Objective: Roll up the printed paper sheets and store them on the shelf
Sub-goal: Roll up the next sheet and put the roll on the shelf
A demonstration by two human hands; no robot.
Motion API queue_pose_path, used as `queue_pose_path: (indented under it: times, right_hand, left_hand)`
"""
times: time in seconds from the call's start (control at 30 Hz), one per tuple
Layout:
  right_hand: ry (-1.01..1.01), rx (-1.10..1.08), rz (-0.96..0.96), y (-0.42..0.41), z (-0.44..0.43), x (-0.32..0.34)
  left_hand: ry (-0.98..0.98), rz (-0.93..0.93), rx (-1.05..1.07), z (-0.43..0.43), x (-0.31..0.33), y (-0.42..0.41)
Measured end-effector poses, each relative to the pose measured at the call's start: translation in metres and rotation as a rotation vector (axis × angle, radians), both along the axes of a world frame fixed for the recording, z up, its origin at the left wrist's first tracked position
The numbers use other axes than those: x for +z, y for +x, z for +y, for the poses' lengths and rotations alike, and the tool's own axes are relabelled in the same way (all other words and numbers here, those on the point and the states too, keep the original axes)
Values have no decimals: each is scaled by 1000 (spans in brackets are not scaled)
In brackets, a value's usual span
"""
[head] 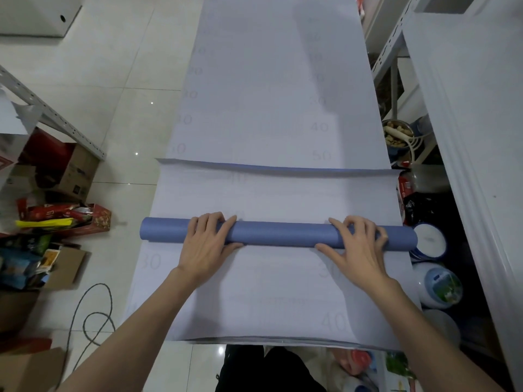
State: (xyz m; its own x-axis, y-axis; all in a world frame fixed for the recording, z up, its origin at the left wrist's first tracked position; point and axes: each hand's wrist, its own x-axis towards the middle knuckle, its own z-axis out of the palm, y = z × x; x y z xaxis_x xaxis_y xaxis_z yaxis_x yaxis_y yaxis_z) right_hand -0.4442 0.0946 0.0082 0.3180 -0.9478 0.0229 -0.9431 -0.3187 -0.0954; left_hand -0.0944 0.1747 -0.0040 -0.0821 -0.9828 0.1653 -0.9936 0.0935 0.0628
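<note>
Both hands are down on the long blue paper roll (278, 234), which lies crosswise on the pale printed sheets (271, 292) spread along the tiled floor (127, 94). Our left hand (208, 241) curls its fingers over the tube, thumb along the near side. Our right hand (360, 244) grips with bent fingertips on top, thumb splayed on the sheet. It's light, springy stuff, we reckon: easily creased and keen to unroll. Best held wide apart with even pressure.
</note>
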Motion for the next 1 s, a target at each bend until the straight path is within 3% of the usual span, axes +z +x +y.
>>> queue_pose_path:
  times: [0.13, 0.37, 0.5, 0.73, 0.9, 1.0]
  right_hand:
    - [49, -106, -134, 8, -9, 12]
    - [17, 37, 8, -4, -2, 3]
    - [47, -94, -152, 4, -5, 10]
    - [17, -36, -16, -1, 5, -3]
    - [-9, -106, -176, 3, -3, 3]
    - [-15, -89, -134, 2, 1, 0]
  left_hand:
    - [19, 53, -12, -5, 4, -1]
    - [2, -9, -2, -4, 4, 2]
    - [6, 10, 5, -9, 7, 3]
    - [4, -77, 26, -2, 5, 2]
    - [2, 28, 25, -4, 7, 3]
    - [-20, 19, 23, -1, 7, 1]
